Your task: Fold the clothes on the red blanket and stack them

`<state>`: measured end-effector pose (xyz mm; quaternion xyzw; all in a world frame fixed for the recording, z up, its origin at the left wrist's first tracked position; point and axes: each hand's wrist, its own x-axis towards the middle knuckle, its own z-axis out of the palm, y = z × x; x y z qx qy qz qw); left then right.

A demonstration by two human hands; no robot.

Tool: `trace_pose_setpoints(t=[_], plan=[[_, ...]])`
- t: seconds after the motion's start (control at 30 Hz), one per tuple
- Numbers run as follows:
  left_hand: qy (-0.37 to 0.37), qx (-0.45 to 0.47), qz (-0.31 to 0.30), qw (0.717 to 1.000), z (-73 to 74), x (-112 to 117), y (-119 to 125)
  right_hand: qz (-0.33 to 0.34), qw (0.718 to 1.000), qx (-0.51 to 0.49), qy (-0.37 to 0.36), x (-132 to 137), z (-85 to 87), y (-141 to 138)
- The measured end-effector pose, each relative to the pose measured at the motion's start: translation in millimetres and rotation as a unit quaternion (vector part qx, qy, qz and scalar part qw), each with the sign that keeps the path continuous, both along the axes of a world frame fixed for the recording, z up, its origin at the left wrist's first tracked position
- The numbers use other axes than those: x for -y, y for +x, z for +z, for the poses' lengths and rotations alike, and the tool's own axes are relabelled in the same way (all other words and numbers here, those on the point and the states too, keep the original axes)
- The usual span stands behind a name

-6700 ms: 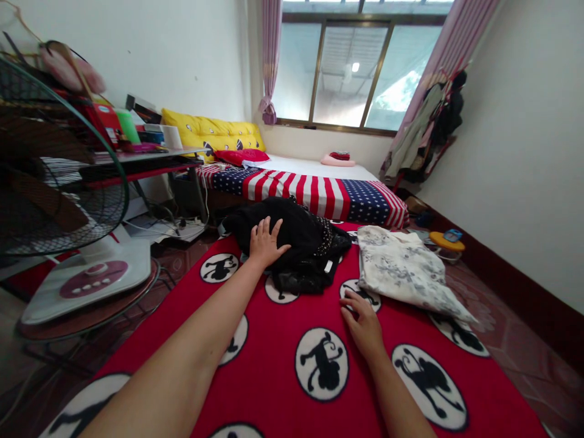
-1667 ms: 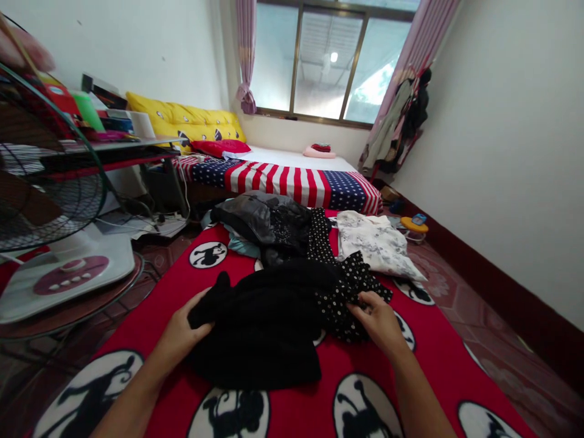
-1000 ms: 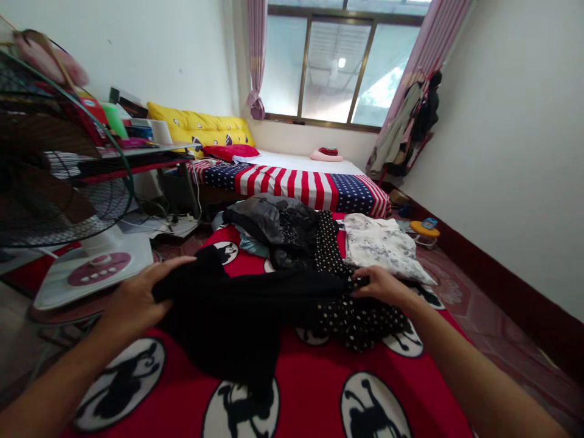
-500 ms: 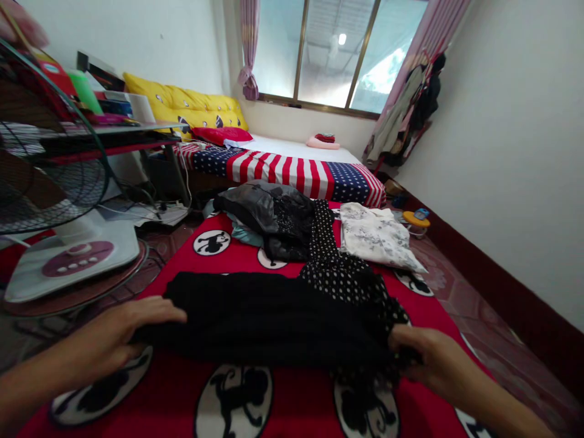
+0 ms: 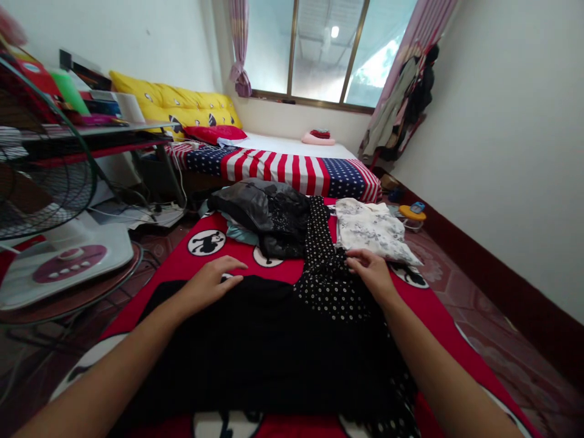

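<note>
A black garment (image 5: 255,347) lies spread flat on the red blanket (image 5: 182,264) in front of me. Its black sleeve with white dots (image 5: 333,286) runs up the right side toward the clothes pile. My left hand (image 5: 210,283) rests flat on the garment's top left edge, fingers stretched out. My right hand (image 5: 371,272) sits on the dotted fabric at the top right, its fingers curled and pinching the cloth.
A pile of dark clothes (image 5: 269,213) and a folded white floral garment (image 5: 374,228) lie farther back on the blanket. Behind them is a mattress with a stars-and-stripes sheet (image 5: 296,170). A standing fan (image 5: 41,201) and a cluttered desk (image 5: 95,131) are at the left.
The black garment was pulled from the pile, held up and stretched between both hands, and now lies flat. Both hands have moved from its lower corners to its top edge.
</note>
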<state>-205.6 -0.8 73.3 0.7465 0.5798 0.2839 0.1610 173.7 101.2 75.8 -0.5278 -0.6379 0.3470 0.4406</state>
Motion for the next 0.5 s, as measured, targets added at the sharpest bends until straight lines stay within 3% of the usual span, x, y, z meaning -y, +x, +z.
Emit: trace_pose_setpoints(t=[0.1,0.2,0.27,0.4,0.5], plan=[[0.011,0.004,0.028,1.0,-37.5,-19.3,18.4,-0.033,0.998,-0.044,-0.027,-35.1,-13.0,-23.3],[0.019,-0.011,0.063,0.998,-61.9,-21.7,28.4,-0.038,0.998,0.0,-0.045,-60.8,-20.5,-39.4],[0.026,-0.017,0.073,0.997,-67.1,-18.4,30.9,-0.03,0.996,0.052,-0.066,-71.2,-25.9,-47.0],[0.028,-0.022,0.053,0.998,-63.5,-12.9,30.5,-0.012,0.982,0.172,-0.075,-73.9,-35.0,-60.2],[0.014,-0.035,0.04,0.999,-62.1,-12.6,30.4,0.021,0.967,0.241,-0.076,-68.8,-30.9,-68.1]])
